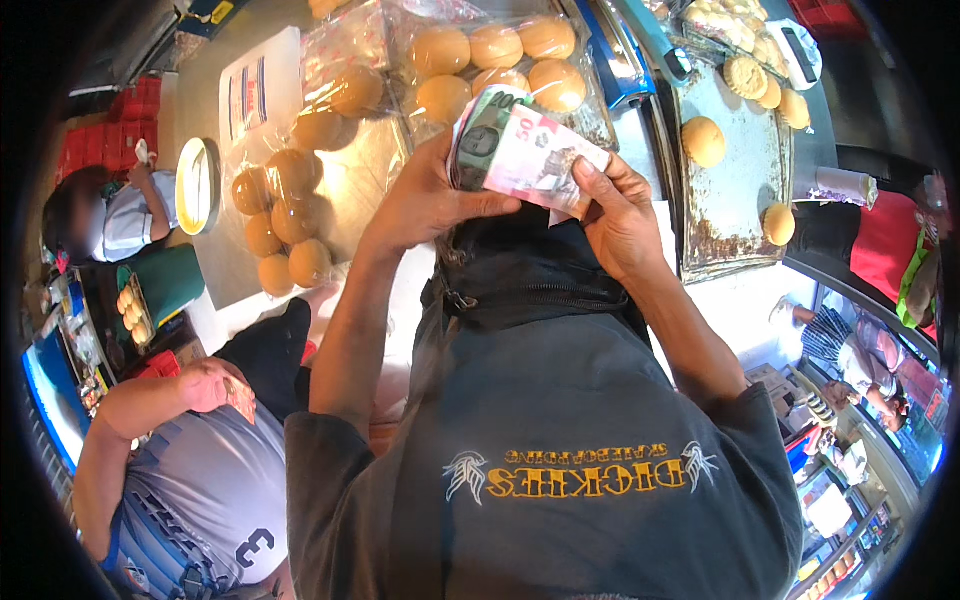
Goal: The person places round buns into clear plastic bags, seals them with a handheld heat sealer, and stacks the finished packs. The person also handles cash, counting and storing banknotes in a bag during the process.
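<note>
A folded stack of banknotes is held in front of me, above the counter. A green banknote (478,142) shows at its left side, and a pink banknote (544,161) lies over it. My left hand (442,196) grips the stack from the left, its thumb along the lower edge. My right hand (619,214) pinches the right end of the pink note between thumb and fingers. Just below the notes, a black zippered bag (540,289) sits against my dark shirt (547,405). Whether the bag is open is hidden by shadow and the hands.
Plastic-bagged round buns (495,49) sit beyond my hands, with another bag of buns (289,217) to the left. A worn baking tray (739,172) with several breads lies right, beside a blue device (619,56). A person in a grey jersey (210,480) stands close at left.
</note>
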The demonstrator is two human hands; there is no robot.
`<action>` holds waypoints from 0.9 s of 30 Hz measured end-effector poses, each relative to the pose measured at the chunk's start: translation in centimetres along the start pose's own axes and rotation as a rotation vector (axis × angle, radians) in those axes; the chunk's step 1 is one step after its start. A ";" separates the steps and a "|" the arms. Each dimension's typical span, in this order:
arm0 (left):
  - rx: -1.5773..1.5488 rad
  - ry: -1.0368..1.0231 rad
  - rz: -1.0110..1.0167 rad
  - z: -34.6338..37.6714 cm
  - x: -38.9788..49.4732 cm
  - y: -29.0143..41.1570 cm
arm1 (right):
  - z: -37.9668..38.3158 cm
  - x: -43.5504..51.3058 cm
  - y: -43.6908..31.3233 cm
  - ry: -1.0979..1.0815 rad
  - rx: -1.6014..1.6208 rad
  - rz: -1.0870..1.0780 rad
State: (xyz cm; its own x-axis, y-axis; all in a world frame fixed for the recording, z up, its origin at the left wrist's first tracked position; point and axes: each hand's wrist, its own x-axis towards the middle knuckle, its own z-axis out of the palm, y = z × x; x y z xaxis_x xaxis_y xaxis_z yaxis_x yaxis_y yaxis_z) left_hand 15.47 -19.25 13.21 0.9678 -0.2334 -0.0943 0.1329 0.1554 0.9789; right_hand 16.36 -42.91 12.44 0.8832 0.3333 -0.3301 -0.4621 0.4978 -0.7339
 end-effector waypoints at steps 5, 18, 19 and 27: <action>-0.169 0.090 0.000 1.1 0.4 1.1 | 1.9 0.9 0.7 0.033 -0.047 -0.115; -0.421 0.175 0.180 1.7 1.5 1.5 | 6.0 4.9 -2.8 -0.172 -0.718 -0.426; -0.422 0.240 0.118 1.9 1.7 1.4 | 6.5 5.4 -2.4 -0.182 -0.733 -0.439; -0.642 0.041 0.026 -1.1 1.4 3.5 | 4.2 1.3 -2.5 -0.346 -1.039 0.086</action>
State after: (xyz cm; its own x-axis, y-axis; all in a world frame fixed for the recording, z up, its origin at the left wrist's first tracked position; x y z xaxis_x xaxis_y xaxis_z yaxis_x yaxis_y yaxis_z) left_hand 17.58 -17.94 16.33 0.9781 -0.1871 -0.0909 0.1983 0.7073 0.6786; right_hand 18.30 -40.33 16.35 0.7061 0.6217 -0.3390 -0.0846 -0.4012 -0.9121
